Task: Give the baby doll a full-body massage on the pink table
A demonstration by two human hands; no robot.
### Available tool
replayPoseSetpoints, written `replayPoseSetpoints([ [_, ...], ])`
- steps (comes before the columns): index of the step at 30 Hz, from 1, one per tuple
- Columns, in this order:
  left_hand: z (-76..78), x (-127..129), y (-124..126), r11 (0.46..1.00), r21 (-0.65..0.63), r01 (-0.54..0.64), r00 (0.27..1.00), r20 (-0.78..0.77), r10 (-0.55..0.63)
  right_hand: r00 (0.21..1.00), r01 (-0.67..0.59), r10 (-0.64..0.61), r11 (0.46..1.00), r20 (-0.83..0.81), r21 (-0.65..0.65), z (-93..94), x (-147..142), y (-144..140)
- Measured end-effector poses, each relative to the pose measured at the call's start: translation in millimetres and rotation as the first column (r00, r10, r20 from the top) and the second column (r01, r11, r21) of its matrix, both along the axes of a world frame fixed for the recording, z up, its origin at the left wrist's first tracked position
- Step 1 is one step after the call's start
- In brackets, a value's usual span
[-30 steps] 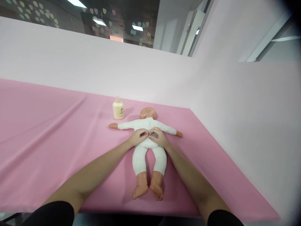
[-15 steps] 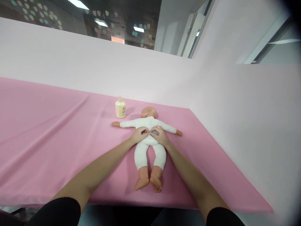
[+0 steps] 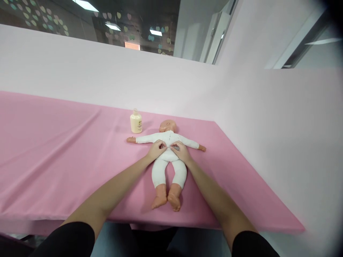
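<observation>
On the pink cloth (image 3: 66, 150), beside the lotion bottle (image 3: 136, 122), the baby doll (image 3: 167, 157) is pinched at its white suit's front by the left hand (image 3: 157, 150) and right hand (image 3: 181, 151), shifted slightly chestward since a second ago, suggesting fastening work progressing upward.

Two bare forearms are seen, rising from the lower edge of the frame. Black sleeves are worn, pushed up near the elbows at lower left and lower right. The left hand (image 3: 156, 150) and right hand (image 3: 181, 151) are ungloved.
</observation>
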State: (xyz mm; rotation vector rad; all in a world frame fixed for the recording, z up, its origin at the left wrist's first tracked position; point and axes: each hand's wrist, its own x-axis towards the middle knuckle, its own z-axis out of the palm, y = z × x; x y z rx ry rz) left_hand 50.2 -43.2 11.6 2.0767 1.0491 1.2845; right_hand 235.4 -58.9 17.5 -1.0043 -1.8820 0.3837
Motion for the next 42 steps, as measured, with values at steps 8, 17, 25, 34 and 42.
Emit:
replayPoseSetpoints([
  [8,5.9,1.6,-3.1,1.0,-0.007,-0.026,0.999,-0.022,0.026,0.997,0.073,-0.072,0.997,-0.034,0.035,-2.5,0.3,-0.1],
  [17,10.0,3.8,-4.7,0.999,0.01,-0.039,0.994,-0.1,0.04,0.996,0.084,-0.083,0.996,-0.02,0.024,1.7,0.8,-3.4],
  [25,11.6,3.8,3.9,0.999,0.046,0.027,0.989,-0.146,-0.02,0.994,0.094,-0.098,0.992,-0.041,-0.085,-0.8,2.1,3.1],
  [34,7.6,2.6,8.6,0.991,0.132,0.003,0.994,-0.11,0.011,0.997,0.049,-0.058,0.99,-0.059,-0.132,5.0,3.7,3.1],
  [42,7.9,3.3,10.0,1.0,-0.008,-0.021,0.995,-0.096,0.02,0.995,0.058,-0.067,0.991,-0.078,-0.117,2.3,5.9,4.3],
])
